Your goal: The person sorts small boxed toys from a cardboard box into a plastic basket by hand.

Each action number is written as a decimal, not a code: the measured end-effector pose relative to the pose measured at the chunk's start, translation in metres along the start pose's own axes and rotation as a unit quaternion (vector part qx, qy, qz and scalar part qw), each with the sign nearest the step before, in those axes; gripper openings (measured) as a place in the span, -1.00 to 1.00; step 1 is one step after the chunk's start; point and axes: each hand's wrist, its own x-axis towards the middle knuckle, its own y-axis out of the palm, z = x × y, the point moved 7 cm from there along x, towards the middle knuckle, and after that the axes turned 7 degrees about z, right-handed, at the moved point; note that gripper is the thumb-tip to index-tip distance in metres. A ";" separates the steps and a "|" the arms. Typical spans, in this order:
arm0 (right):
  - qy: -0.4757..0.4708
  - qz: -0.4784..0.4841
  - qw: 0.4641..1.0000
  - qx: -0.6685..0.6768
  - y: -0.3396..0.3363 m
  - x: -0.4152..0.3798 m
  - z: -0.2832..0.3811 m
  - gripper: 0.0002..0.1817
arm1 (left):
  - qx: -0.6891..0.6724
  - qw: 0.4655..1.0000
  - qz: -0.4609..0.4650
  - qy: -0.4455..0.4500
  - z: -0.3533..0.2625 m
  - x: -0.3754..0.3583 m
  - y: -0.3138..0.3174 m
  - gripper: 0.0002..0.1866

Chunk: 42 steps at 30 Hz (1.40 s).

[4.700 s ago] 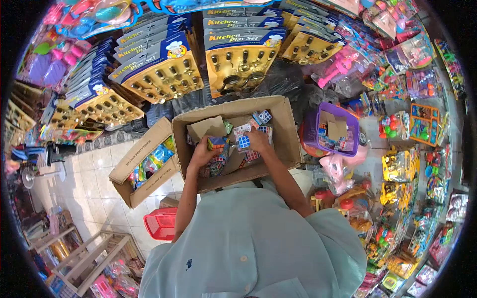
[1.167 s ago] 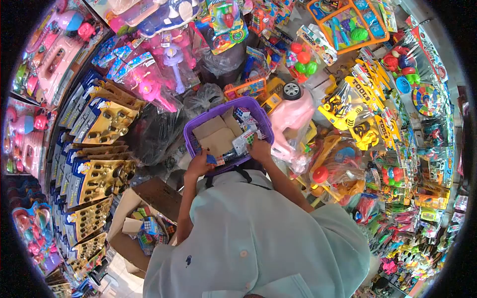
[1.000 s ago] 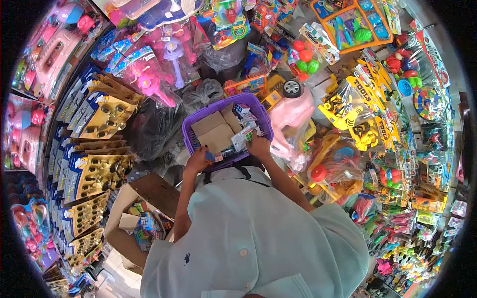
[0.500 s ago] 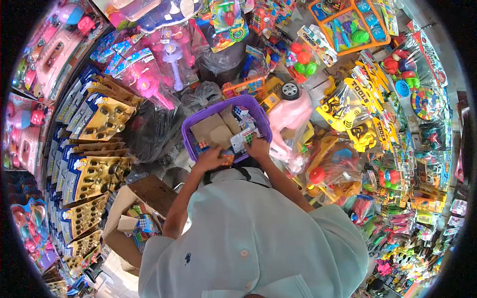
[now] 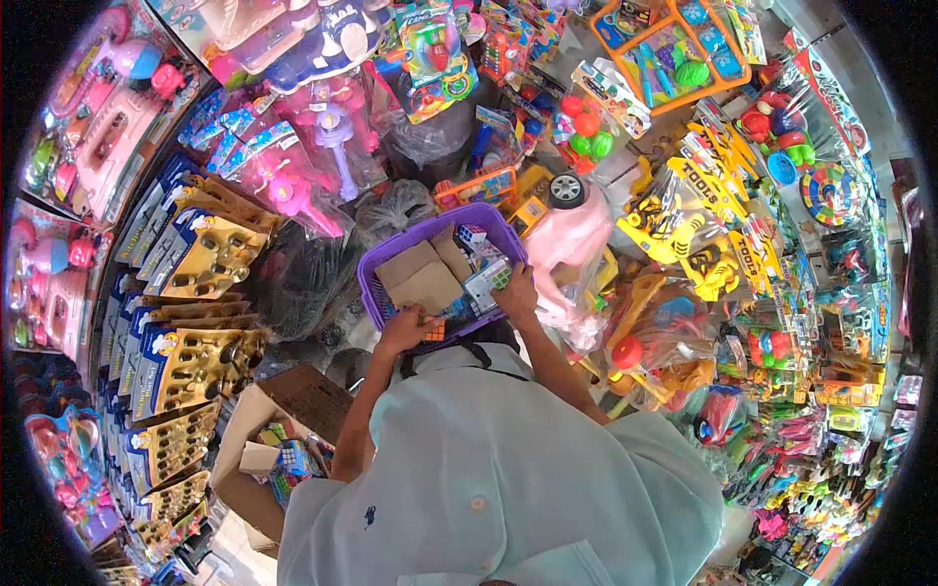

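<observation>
A purple plastic basket (image 5: 369,287) is in front of my body, with brown cardboard pieces (image 5: 424,279) and several puzzle cubes inside. At its near left edge, my left hand (image 5: 402,331) is closed on a puzzle cube with an orange face (image 5: 435,331). Inside the near right side, my right hand (image 5: 519,295) grips a puzzle cube with a green face (image 5: 501,278). Next to that cube lies a white printed package (image 5: 481,284). My fingers partly hide both cubes. Another puzzle cube (image 5: 471,233) sits at the basket's far side.
An open cardboard box (image 5: 242,422) with more puzzle cubes (image 5: 294,456) stands by my left elbow. Carded toy kitchen sets (image 5: 200,356) hang on the left. A pink plastic-wrapped toy (image 5: 570,249) and yellow tool sets (image 5: 684,210) crowd the right. Dark wrapped bundles (image 5: 303,278) lie beyond the box.
My right hand has shifted rightward with its cube, and the white package now lies more exposed beside it. My left hand has drawn slightly back from the cardboard, showing more of the orange-faced cube.
</observation>
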 end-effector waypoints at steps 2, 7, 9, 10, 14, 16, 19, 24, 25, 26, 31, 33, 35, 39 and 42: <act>0.030 0.040 0.999 -0.002 -0.004 0.001 0.002 -0.17 | 0.001 1.000 -0.003 -0.010 -0.001 -0.003 -0.003 -0.27; 0.018 0.092 0.993 -0.067 0.010 0.010 0.008 -0.17 | -0.005 0.999 0.019 -0.028 0.011 0.005 0.004 -0.28; 0.013 0.093 0.993 -0.074 0.012 0.012 0.007 -0.16 | -0.006 1.000 0.023 -0.012 0.013 0.011 0.007 -0.29; 0.007 0.087 0.994 -0.070 0.011 0.013 0.006 -0.13 | -0.010 1.000 0.026 0.002 0.011 0.014 0.007 -0.31; -0.019 0.053 0.998 -0.029 -0.014 -0.003 0.022 -0.15 | -0.070 0.997 0.036 0.025 -0.010 0.015 -0.006 -0.34; -0.078 0.023 0.997 -0.011 -0.009 -0.010 0.033 -0.19 | -0.158 0.985 0.003 0.066 -0.016 0.020 -0.010 -0.35; -0.174 0.069 0.978 0.098 0.013 -0.021 0.054 -0.28 | -0.253 0.967 0.011 0.037 -0.010 0.035 -0.002 -0.36; -0.065 0.266 0.876 0.398 0.022 -0.026 0.074 -0.40 | -0.298 0.946 -0.024 0.121 -0.026 0.049 -0.009 -0.34; -0.066 0.265 0.876 0.398 0.036 -0.016 0.062 -0.40 | -0.371 0.919 -0.028 0.131 -0.027 0.048 -0.012 -0.36; -0.045 0.274 0.840 0.467 0.053 -0.005 0.046 -0.44 | -0.371 0.919 -0.029 0.130 -0.029 0.047 -0.014 -0.36; -0.032 0.058 0.850 0.523 0.032 0.031 0.011 -0.65 | -0.402 0.906 -0.056 0.119 0.010 0.056 0.002 -0.47; -0.012 0.023 0.804 0.595 0.038 0.052 -0.005 -0.63 | -0.375 0.921 -0.043 0.093 0.021 0.050 0.000 -0.51; 0.023 0.018 0.798 0.602 0.040 0.058 -0.009 -0.62 | -0.347 0.935 -0.029 0.067 0.023 0.042 0.003 -0.54; 0.047 -0.038 0.892 0.447 0.067 0.072 -0.032 -0.62 | -0.424 0.902 -0.031 0.076 0.030 0.027 0.011 -0.57; 0.009 -0.031 0.873 0.487 0.082 0.060 -0.029 -0.64 | -0.438 0.896 -0.028 0.070 0.035 0.022 0.013 -0.58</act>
